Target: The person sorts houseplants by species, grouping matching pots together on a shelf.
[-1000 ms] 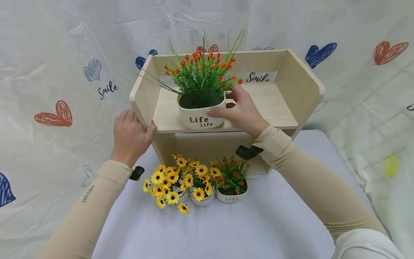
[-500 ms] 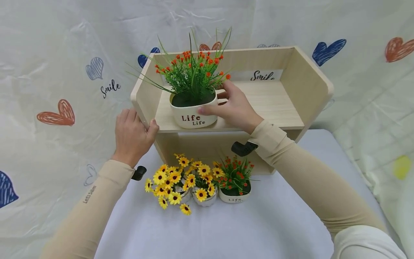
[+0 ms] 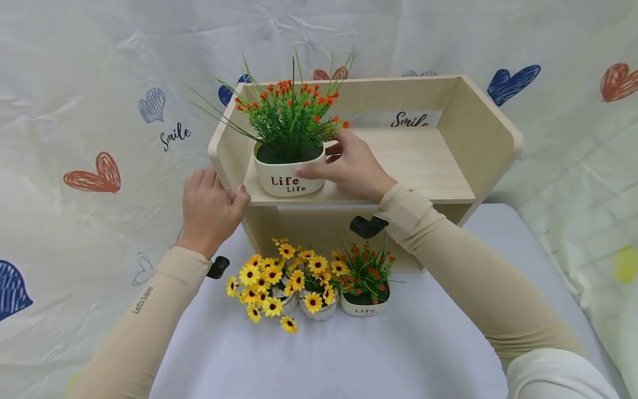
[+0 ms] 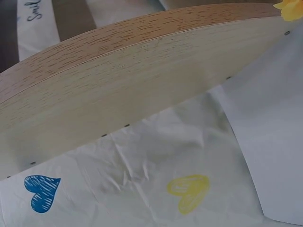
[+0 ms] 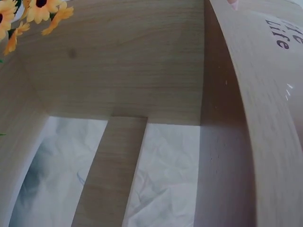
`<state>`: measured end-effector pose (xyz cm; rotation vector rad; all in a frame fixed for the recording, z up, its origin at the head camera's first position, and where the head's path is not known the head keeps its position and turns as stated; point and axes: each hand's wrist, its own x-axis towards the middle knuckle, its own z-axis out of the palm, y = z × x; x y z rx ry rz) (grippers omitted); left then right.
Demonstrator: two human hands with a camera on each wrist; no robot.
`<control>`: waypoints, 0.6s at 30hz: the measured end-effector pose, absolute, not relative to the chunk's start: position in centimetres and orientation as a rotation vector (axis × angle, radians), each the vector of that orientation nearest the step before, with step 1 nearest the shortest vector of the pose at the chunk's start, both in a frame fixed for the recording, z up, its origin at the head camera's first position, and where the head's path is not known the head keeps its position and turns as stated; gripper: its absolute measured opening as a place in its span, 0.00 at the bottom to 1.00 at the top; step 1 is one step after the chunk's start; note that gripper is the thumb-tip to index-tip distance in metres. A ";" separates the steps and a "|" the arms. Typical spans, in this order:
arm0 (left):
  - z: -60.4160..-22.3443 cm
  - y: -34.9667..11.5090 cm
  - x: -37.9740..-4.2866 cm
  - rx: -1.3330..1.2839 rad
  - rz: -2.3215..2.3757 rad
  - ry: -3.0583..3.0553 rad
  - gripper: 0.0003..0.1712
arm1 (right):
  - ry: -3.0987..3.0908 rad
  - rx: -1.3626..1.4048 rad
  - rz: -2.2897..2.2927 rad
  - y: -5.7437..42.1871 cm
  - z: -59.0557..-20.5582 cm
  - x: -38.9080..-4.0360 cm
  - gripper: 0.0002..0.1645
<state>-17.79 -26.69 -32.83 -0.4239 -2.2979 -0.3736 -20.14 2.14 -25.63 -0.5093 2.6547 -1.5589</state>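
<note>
A white pot [image 3: 289, 177] marked "Life", with green grass and small orange flowers, stands at the left end of the top board of a pale wooden shelf [image 3: 428, 166]. My right hand [image 3: 349, 166] grips the pot's right side, fingers curled round it. My left hand [image 3: 209, 208] holds the shelf's left side panel, thumb on its front edge. The left wrist view shows only that panel [image 4: 118, 94] from outside. In the right wrist view I see the shelf's underside [image 5: 123, 61] and the pot's lettering [image 5: 284, 35].
On the white table [image 3: 399, 354] in front of the shelf stand two pots of yellow daisies [image 3: 271, 280] and a small "Life" pot with red flowers [image 3: 366, 285]. A heart-printed sheet [image 3: 99, 111] hangs behind and to both sides.
My right hand has slid the orange-flowered pot leftward along the top board, toward the left side panel. The left hand keeps its hold on the panel.
</note>
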 end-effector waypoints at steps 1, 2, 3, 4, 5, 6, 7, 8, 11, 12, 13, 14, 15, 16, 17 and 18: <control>-32.8 -26.7 -17.8 -0.425 -0.375 -2.295 0.31 | 2.652 -0.505 -1.561 2.0 -25.6 -20.2 0.52; -32.8 -26.6 -17.8 -0.424 -0.376 -2.293 0.31 | 2.652 -0.500 -1.559 1.9 -25.7 -20.2 0.52; -32.9 -26.6 -17.8 -0.424 -0.376 -2.291 0.31 | 2.653 -0.494 -1.556 1.7 -25.7 -20.2 0.53; -32.9 -26.6 -17.7 -0.424 -0.376 -2.290 0.30 | 2.655 -0.487 -1.552 1.5 -25.7 -20.3 0.53; -32.9 -26.6 -17.7 -0.424 -0.377 -2.288 0.30 | 2.659 -0.486 -1.549 1.4 -25.7 -20.3 0.54; -32.9 -26.6 -17.7 -0.424 -0.379 -2.284 0.30 | 2.662 -0.482 -1.544 1.2 -25.7 -20.3 0.54; -33.0 -26.6 -17.7 -0.425 -0.380 -2.282 0.29 | 2.662 -0.481 -1.543 1.0 -25.7 -20.2 0.54; -33.0 -26.6 -17.7 -0.425 -0.382 -2.279 0.29 | 2.667 -0.481 -1.537 0.8 -25.8 -20.2 0.54; -33.0 -26.7 -17.7 -0.426 -0.383 -2.272 0.29 | 2.676 -0.499 -1.533 0.3 -25.8 -20.2 0.55; -33.0 -26.7 -17.7 -0.425 -0.383 -2.271 0.29 | 2.679 -0.505 -1.533 0.1 -25.8 -20.2 0.55; -33.0 -26.7 -17.7 -0.425 -0.382 -2.271 0.29 | 2.682 -0.511 -1.535 -0.1 -25.8 -20.2 0.55; -33.0 -26.7 -17.7 -0.426 -0.382 -2.271 0.28 | 2.684 -0.516 -1.538 -0.2 -25.8 -20.2 0.55; -33.0 -26.7 -17.7 -0.428 -0.382 -2.273 0.28 | 2.684 -0.522 -1.544 -0.3 -25.8 -20.3 0.55; -32.9 -26.7 -17.7 -0.429 -0.382 -2.275 0.28 | 2.683 -0.526 -1.549 -0.4 -25.8 -20.3 0.55; -32.9 -26.6 -17.7 -0.432 -0.384 -2.276 0.28 | 2.683 -0.529 -1.552 -0.5 -25.8 -20.3 0.55; -32.9 -26.6 -17.6 -0.435 -0.387 -2.276 0.27 | 2.682 -0.531 -1.558 -0.6 -25.8 -20.3 0.55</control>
